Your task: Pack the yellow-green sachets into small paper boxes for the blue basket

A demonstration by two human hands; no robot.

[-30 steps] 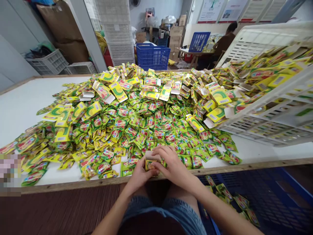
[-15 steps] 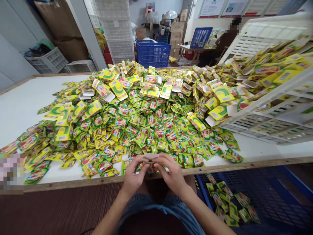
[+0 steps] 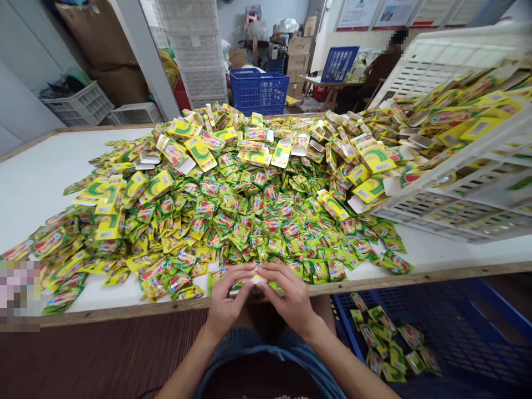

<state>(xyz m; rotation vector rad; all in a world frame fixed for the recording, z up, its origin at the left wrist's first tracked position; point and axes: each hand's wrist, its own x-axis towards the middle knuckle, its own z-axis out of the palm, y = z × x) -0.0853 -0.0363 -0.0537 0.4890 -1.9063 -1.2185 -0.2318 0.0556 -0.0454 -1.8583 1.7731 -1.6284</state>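
At the table's near edge, my left hand [image 3: 229, 295] and my right hand [image 3: 287, 293] meet around a small carton [image 3: 255, 279]. Both hands are closed on it, thumbs on the near side and fingertips over the top. Only a pale strip of the carton shows between the thumbs; the fingers cover the rest. Just beyond my hands spreads a heap of green sachets [image 3: 270, 224] with red fruit pictures. Yellow open-ended cartons [image 3: 200, 153] lie on top of the heap, towards the back and left.
A white crate [image 3: 453, 213] lies tipped on the right, spilling cartons. Below the table edge at right, a blue crate [image 3: 465, 338] holds several packets. Another blue basket [image 3: 260, 91] stands behind the table [image 3: 41, 177]. A person [image 3: 376, 69] sits at the back right.
The carton's raised pale flap has come down, and my fingers have closed over the top. My thumbs have drawn closer together and moved slightly up. The heap looks the same.
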